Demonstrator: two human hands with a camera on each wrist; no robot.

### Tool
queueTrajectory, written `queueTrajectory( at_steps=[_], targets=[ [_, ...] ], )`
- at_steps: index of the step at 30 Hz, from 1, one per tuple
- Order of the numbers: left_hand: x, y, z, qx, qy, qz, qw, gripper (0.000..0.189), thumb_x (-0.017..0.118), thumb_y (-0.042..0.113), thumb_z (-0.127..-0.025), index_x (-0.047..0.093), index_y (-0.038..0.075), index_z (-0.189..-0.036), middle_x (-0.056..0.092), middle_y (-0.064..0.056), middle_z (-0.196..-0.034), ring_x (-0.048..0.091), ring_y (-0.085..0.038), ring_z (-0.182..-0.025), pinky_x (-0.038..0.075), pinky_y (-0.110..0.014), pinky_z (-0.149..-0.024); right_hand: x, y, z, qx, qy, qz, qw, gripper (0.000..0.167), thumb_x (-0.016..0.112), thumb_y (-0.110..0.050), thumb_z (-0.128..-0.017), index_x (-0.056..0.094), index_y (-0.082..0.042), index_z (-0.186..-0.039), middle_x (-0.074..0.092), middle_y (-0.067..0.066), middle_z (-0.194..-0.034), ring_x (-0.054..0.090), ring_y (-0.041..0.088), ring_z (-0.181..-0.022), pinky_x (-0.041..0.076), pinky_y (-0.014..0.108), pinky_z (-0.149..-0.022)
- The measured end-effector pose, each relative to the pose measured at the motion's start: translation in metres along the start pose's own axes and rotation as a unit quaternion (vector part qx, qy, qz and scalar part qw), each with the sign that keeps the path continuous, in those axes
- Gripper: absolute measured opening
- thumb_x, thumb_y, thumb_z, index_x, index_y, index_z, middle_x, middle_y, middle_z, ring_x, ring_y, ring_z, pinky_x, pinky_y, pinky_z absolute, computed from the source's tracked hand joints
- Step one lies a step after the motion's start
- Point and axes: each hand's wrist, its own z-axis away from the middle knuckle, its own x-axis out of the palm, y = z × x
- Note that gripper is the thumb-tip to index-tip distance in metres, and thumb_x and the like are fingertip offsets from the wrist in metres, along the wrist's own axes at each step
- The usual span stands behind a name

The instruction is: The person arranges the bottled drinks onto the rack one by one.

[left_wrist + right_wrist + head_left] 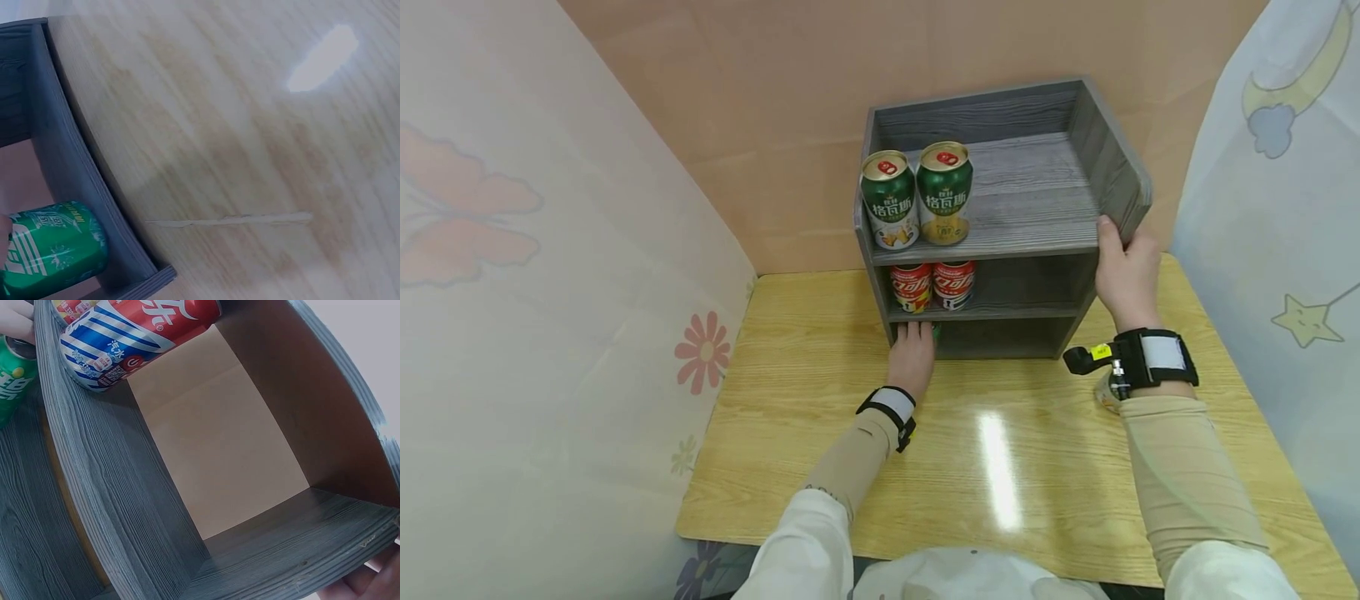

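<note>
A grey wooden shelf unit (1007,310) with three levels stands on the table. My left hand (912,360) reaches into the bottom level at its left end. There it holds a green can (56,253), largely hidden in the head view; a fingertip touches it in the left wrist view. With the thumb at the front edge, my right hand (1127,275) grips the shelf's right side panel. Two green-and-white cans, a left one (891,202) and a right one (945,196), stand on the top level. Below them, two red cans (912,288) stand on the middle level.
Another can (1107,393) stands on the wooden table (805,367), partly hidden behind my right wrist. Printed cloth walls flank the table at left and right, and a plain tan sheet (760,100) hangs behind the shelf.
</note>
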Motion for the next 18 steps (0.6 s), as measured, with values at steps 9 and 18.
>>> queueTrajectory(
  at_steps=[9, 18],
  targets=[
    [-0.006, 0.000, -0.015, -0.035, -0.124, 0.005, 0.9916, 0.032, 0.060, 0.030, -0.105, 0.065, 0.005, -0.123, 0.064, -0.015, -0.117, 0.064, -0.030, -0.107, 0.057, -0.036, -0.083, -0.001, -0.001, 0.001, -0.007, 0.007, -0.003, 1.0000, 0.048, 0.039, -0.054, -0.105, 0.057, -0.010, -0.108, 0.044, 0.009, -0.088, 0.043, 0.018, -0.075, 0.032, 0.032, -0.062],
    [-0.010, -0.002, -0.023, -0.039, -0.179, -0.003, 0.9832, 0.023, 0.061, 0.024, -0.105, 0.072, 0.006, -0.115, 0.069, -0.012, -0.111, 0.066, -0.028, -0.102, 0.057, -0.038, -0.084, -0.001, -0.002, 0.001, 0.004, 0.001, -0.004, 1.0000, 0.050, 0.038, -0.055, -0.105, 0.057, -0.009, -0.112, 0.043, 0.009, -0.089, 0.043, 0.018, -0.076, 0.033, 0.031, -0.061]
  ],
)
